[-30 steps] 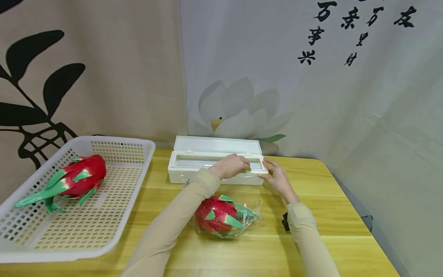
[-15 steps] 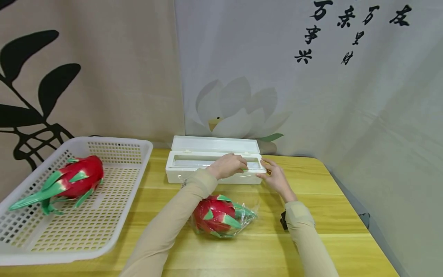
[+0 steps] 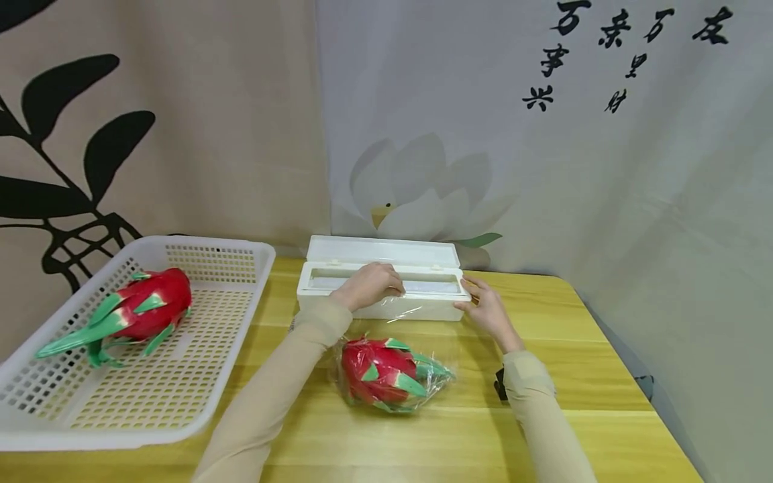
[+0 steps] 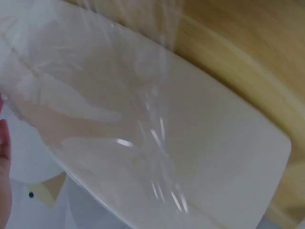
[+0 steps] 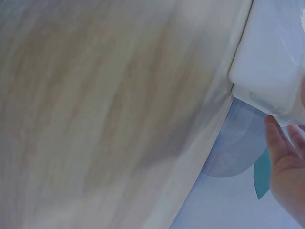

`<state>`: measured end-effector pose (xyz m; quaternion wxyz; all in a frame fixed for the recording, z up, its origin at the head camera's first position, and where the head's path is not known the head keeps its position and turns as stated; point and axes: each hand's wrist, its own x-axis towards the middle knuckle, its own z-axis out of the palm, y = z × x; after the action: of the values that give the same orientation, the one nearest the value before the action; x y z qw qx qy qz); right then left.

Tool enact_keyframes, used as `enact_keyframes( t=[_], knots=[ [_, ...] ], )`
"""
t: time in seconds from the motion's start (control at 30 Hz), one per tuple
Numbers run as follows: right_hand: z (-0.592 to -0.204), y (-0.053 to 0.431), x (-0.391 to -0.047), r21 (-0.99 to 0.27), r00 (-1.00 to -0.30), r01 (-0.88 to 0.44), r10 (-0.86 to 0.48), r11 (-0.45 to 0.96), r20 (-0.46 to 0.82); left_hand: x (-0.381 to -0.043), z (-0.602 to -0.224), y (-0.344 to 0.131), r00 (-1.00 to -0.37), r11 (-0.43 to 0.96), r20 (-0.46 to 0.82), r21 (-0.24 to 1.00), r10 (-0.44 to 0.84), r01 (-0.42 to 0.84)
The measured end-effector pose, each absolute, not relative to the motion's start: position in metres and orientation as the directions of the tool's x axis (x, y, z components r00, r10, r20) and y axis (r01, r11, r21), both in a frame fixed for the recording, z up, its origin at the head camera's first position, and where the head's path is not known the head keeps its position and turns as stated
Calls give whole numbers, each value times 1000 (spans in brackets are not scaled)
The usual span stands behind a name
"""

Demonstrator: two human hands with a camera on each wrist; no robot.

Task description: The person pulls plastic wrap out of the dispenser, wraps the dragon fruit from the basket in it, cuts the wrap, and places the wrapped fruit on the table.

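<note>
A white cling film dispenser (image 3: 380, 308) stands at the back of the table, its lid (image 3: 383, 250) raised. My left hand (image 3: 370, 285) has curled fingers on the dispenser's front rim, seemingly pinching a small slide cutter that they hide. Clear cling film (image 4: 143, 95) hangs over the dispenser's front in the left wrist view. My right hand (image 3: 488, 314) grips the dispenser's right end, thumb at the front corner; its fingers also show at the white end in the right wrist view. Before the dispenser lies a dragon fruit (image 3: 380, 372) wrapped in clear film.
On the left is a white perforated basket (image 3: 241, 335) holding an unwrapped dragon fruit (image 3: 153, 308). A printed curtain (image 3: 423, 134) hangs directly behind the wooden table (image 3: 483, 443). The table's right edge slants away past my right arm.
My left hand has slid left along the dispenser's front rim; a green bit seen earlier under its fingertips is now hidden. My right hand stays at the right end. The view shifts slightly.
</note>
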<state>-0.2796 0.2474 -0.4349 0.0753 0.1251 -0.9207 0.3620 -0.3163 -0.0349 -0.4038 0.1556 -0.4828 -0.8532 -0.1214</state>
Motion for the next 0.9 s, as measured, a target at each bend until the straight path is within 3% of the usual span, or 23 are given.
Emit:
enact_keyframes(
  t=[0.17, 0.5, 0.9],
  knots=[
    [-436, 248, -280, -648, -957, -288, -184, 705, 225, -313, -406, -38, -504, 522, 404, 72, 764, 850],
    [-436, 247, -281, -662, -954, -295, -177, 689, 241, -302, -412, -44, -609, 633, 426, 103, 669, 767],
    [-438, 248, -280, -673, -954, -294, -164, 678, 251, -299, -418, -45, -602, 659, 491, 71, 630, 749]
  ],
)
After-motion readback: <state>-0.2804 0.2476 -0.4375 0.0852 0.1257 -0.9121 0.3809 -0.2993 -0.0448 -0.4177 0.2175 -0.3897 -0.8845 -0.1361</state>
